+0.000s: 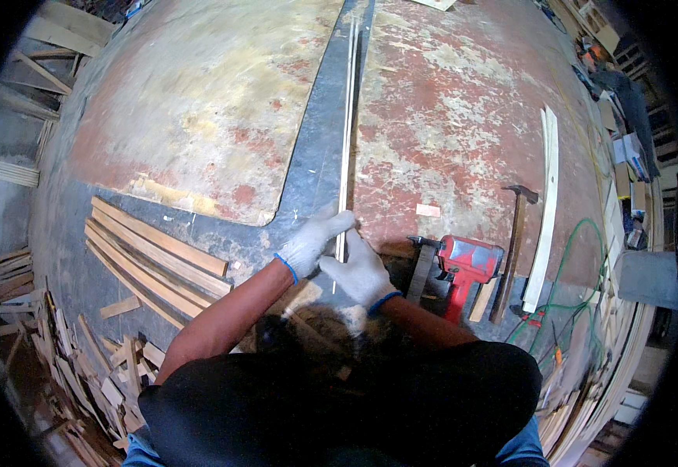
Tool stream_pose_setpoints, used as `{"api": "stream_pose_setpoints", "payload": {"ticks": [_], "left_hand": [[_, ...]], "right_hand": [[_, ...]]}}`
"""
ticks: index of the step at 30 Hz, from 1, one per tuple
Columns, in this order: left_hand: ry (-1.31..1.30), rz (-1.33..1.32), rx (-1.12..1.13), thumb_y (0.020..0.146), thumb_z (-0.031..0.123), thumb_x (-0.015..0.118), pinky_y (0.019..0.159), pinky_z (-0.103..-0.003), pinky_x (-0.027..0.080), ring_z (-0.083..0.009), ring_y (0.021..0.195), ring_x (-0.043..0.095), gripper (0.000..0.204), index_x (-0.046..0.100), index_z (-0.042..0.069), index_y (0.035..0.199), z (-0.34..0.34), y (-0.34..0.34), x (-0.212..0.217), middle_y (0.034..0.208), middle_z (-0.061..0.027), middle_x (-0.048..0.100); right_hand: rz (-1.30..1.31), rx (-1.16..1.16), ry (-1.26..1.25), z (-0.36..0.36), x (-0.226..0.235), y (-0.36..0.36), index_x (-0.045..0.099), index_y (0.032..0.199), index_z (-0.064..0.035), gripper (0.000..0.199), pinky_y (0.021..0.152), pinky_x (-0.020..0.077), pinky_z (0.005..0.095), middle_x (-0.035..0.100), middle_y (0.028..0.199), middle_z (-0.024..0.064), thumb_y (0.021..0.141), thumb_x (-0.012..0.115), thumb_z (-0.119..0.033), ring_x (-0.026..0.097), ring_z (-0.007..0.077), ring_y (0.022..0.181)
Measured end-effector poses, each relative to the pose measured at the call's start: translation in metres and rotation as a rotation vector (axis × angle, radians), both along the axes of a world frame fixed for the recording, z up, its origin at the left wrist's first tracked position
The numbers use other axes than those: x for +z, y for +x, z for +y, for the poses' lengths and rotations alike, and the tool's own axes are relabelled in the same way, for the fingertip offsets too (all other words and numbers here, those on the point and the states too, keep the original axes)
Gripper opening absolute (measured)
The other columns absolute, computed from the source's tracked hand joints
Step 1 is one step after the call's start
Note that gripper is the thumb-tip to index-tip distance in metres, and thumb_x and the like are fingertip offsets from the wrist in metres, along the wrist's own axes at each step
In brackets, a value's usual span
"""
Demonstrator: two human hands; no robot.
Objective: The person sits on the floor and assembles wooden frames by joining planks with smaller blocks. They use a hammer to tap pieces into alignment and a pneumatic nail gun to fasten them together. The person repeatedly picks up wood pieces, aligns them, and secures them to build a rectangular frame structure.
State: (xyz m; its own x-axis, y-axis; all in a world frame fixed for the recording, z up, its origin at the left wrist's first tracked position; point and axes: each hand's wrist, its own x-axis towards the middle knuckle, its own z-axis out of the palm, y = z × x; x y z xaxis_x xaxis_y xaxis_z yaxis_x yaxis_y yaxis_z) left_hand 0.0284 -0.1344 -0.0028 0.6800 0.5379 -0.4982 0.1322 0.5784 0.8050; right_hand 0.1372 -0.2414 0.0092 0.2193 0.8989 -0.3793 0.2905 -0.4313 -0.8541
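Note:
Both my hands wear white knit gloves with blue cuffs. My left hand [312, 240] is closed round the near end of long, thin pale wood strips [347, 152], which run away from me over the worktable. My right hand [361, 268] wraps the same strips from the other side, thumb pointing left, just nearer to me than the left. The strips look like two or more laid side by side; the gloves partly hide their near end. To the right of my right hand lies a red nail gun [467, 261] with a grey magazine [421, 274].
Beyond the nail gun lie a claw hammer [519, 233] and long white strips [543, 210]. A green hose [561, 272] coils at the right edge. Several brown wood strips [152, 253] rest at left, above a heap of offcuts [125, 366]. Worn red-and-cream boards [214, 117] cover the surface.

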Motion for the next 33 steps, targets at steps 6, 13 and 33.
{"api": "stream_pose_setpoints", "payload": {"ticks": [6, 13, 33], "left_hand": [[-0.418, -0.200, 0.187, 0.102, 0.030, 0.060, 0.097, -0.044, 0.055, -0.0273, 0.113, 0.066, 0.042, 0.058, 0.004, 0.135, 0.001, -0.015, -0.031, 0.122, -0.0126, 0.068], [-0.516, -0.346, 0.275, 0.102, 0.032, 0.056, 0.094, -0.048, 0.058, -0.0332, 0.106, 0.069, 0.050, 0.052, -0.002, 0.139, 0.003, -0.036, -0.022, 0.127, -0.0215, 0.066], [0.945, 0.615, 0.316, 0.100, 0.032, 0.056, 0.110, -0.036, 0.044, -0.0310, 0.129, 0.060, 0.053, 0.060, -0.007, 0.136, 0.122, -0.143, -0.040, 0.137, -0.0230, 0.063]], "right_hand": [[0.243, -0.053, 0.063, -0.003, -0.023, 0.006, 0.044, 0.144, 0.0011, 0.076, 0.098, 0.0510, 0.0407, 0.066, 0.124, 0.0220, 0.084, 0.077, -0.031, 0.066, 0.0326, 0.113], [0.591, -0.074, 0.105, 0.002, -0.001, 0.014, 0.051, 0.135, 0.0000, 0.053, 0.083, 0.0536, 0.0290, 0.066, 0.108, 0.0046, 0.086, 0.071, -0.010, 0.064, 0.0123, 0.096], [1.030, -0.475, -0.102, -0.021, -0.033, 0.100, 0.057, 0.126, -0.0065, 0.046, 0.079, 0.0571, 0.0408, 0.067, 0.104, 0.0077, 0.089, 0.071, -0.031, 0.068, 0.0216, 0.094]]}}
